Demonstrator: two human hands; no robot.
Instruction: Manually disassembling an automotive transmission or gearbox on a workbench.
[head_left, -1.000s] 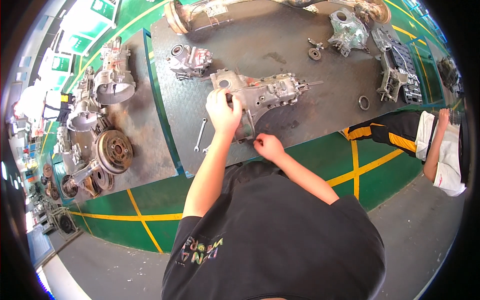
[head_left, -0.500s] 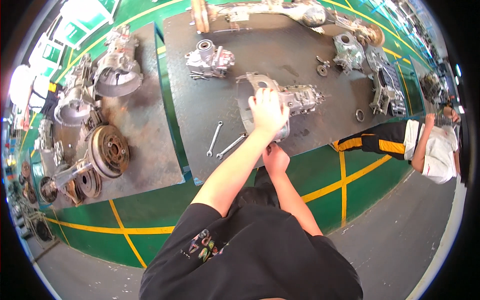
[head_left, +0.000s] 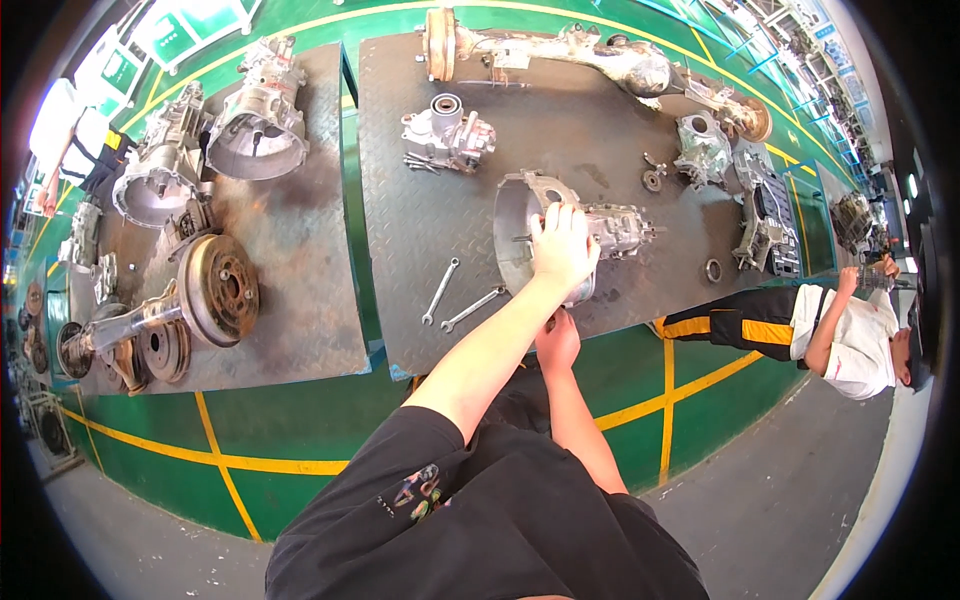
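Note:
A grey metal gearbox (head_left: 522, 200) lies on the dark steel workbench (head_left: 440, 220), its wide bell housing to the left and its narrower shaft end to the right. Draped over the top of the bell housing, my left hand (head_left: 565, 248) grips it with bent fingers. My right hand (head_left: 558, 340) is closed at the gearbox's near side, by the bench's front edge. Whatever lies in those fingers is hidden. Two wrenches, an upright one (head_left: 440, 292) and a slanted one (head_left: 473, 309), rest left of my forearm.
Behind the gearbox stands another metal casing (head_left: 447, 140); a long axle (head_left: 590, 60) spans the far side. Housings (head_left: 703, 150), a ring (head_left: 713, 270) and a tool case (head_left: 780, 215) are on the right. Another bench holds gearboxes (head_left: 258, 130) and a brake drum (head_left: 222, 290). A person (head_left: 840, 335) stands right.
My view has shifted, so the bench appears slightly lower and further right. Both hands keep their places on and beside the gearbox.

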